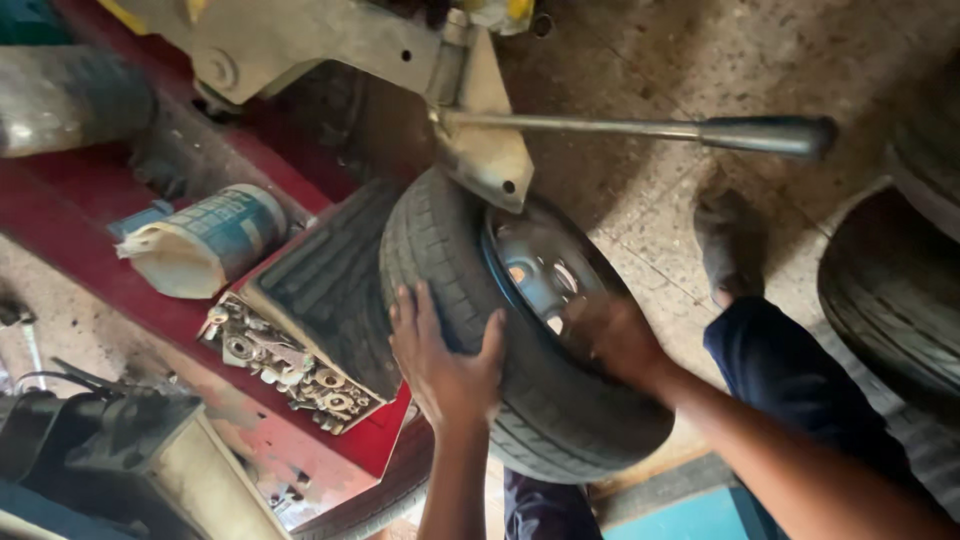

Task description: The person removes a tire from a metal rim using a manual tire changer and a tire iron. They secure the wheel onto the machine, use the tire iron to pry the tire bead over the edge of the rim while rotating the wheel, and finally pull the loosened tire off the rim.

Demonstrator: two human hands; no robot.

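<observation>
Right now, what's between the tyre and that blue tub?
In the head view, a black ribbed rubber pad on the red machine lies between the tyre and the blue tub.
</observation>
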